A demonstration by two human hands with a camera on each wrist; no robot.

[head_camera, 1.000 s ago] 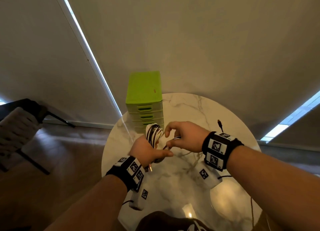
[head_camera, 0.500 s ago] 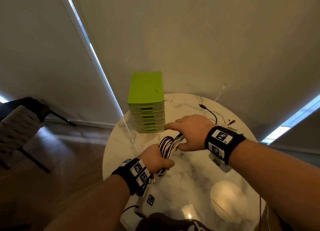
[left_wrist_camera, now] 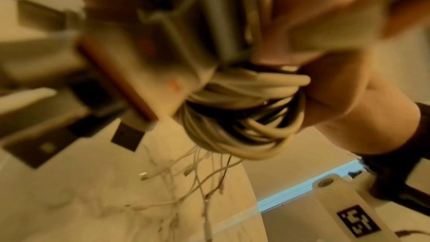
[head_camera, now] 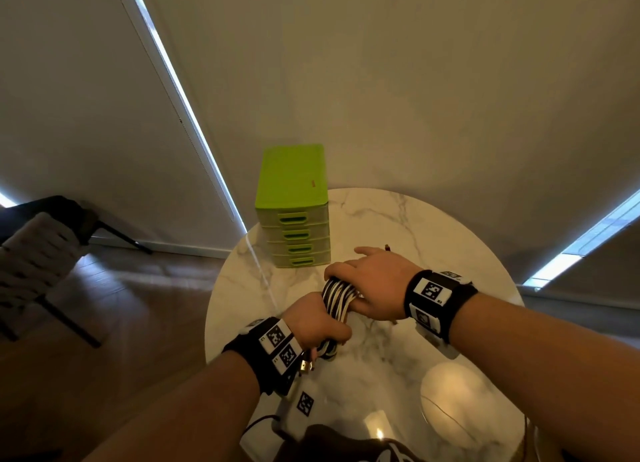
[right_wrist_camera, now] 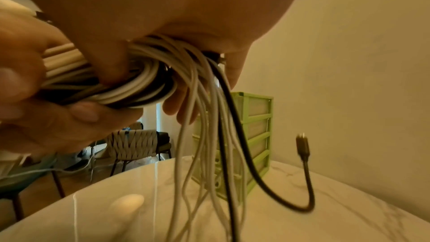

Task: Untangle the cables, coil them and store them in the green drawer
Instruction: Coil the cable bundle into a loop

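Cables (head_camera: 337,300) in both hands, mid-table (head_camera: 433,226)

We see the cables (head_camera: 337,300) as a bundle of white and black strands, striped where they lie side by side; one loose cable (right_wrist_camera: 302,155) is black with a dark plug; the drawers (head_camera: 292,205) are bright lime green on top, with paler, translucent fronts and green handles; the table (head_camera: 433,226) is white marble with grey veins; the wristbands (head_camera: 438,299) are black, bearing white tags with black square patterns; the chair (head_camera: 31,254) is woven cream on a black frame.
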